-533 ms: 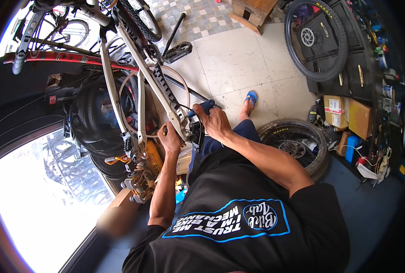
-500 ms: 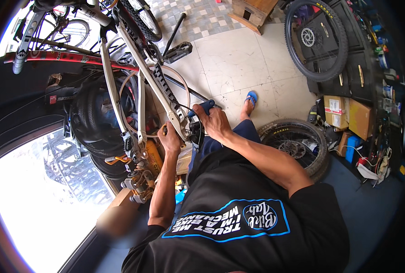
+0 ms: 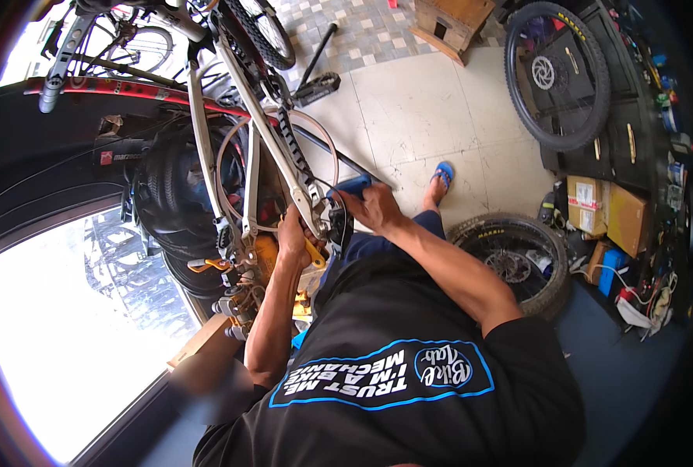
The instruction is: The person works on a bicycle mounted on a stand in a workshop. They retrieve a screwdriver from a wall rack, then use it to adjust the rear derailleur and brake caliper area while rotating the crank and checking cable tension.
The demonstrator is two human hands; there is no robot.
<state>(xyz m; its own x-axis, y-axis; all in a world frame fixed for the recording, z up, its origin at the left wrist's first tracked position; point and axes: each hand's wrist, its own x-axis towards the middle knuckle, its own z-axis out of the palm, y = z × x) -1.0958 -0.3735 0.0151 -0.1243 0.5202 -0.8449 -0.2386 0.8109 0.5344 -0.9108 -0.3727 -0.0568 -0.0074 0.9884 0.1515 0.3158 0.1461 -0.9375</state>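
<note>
A pale bicycle frame [image 3: 257,117] reaches from the upper left down to its rear end, where a black rear derailleur [image 3: 337,223] hangs. Beside the frame end, my left hand [image 3: 293,236] is closed, with a yellow-handled tool [image 3: 314,254] sticking out by its palm; the tool's working end is hidden. My right hand [image 3: 379,210] is wrapped round a blue-handled tool [image 3: 353,185] just right of the derailleur, its tip hidden too. The chain [image 3: 290,136] runs along the frame toward the crank and pedal [image 3: 316,89].
A loose wheel [image 3: 510,265] lies right of my legs; another wheel [image 3: 558,76] leans on dark drawers. Cardboard boxes [image 3: 625,220] and cluttered parts stand at right. Tyres [image 3: 167,183] hang left beside a bright window [image 3: 74,335]. A wooden box [image 3: 449,27] sits at the back.
The whole view has shifted slightly, moving the scene right and down. The yellow handle, earlier at the top of my left fist, now shows below it on the right. My right hand keeps its blue-handled tool.
</note>
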